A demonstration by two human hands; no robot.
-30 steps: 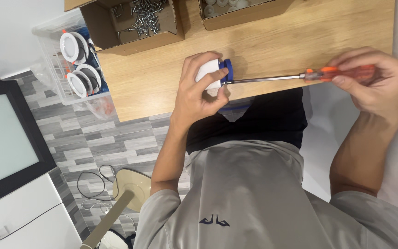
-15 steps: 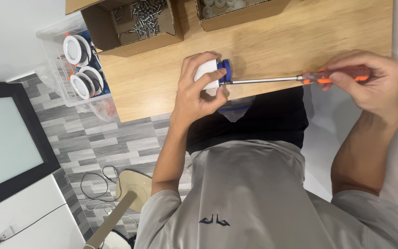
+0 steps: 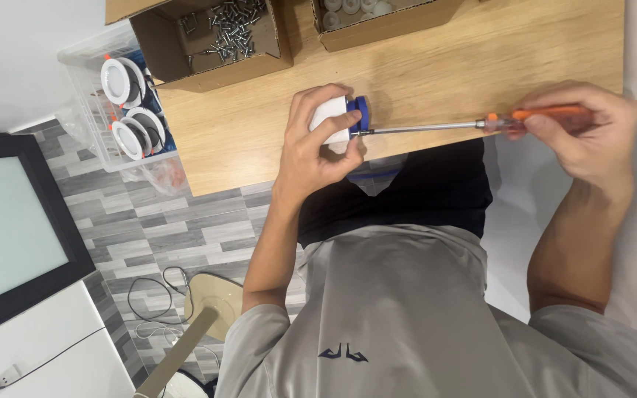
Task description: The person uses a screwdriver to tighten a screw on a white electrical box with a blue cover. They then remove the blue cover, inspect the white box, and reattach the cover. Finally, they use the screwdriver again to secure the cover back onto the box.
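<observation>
White fitting [image 3: 331, 120] with its blue end sits in our left hand [image 3: 317, 144], fingers wrapped round it just above the near edge of the table [image 3: 436, 66], while our right hand [image 3: 587, 133] pinches the orange handle of the screwdriver [image 3: 436, 127], tip against the blue end. We judge a screw is being driven; next calls for steady, aligned turning. Beyond the fitting lie a cardboard box of screws [image 3: 215, 37], a clear bin [image 3: 123, 110] and grey plank floor [image 3: 178, 228].

Left hand [image 3: 318, 140] covers most of the white-and-blue part [image 3: 340, 121], so the screwdriver [image 3: 436, 127] tip contact can't be seen. Right hand [image 3: 584, 133] hides most of the orange handle. Both cardboard boxes [image 3: 208, 37] are cut off at the top edge; the screws inside are too small to tell apart.
</observation>
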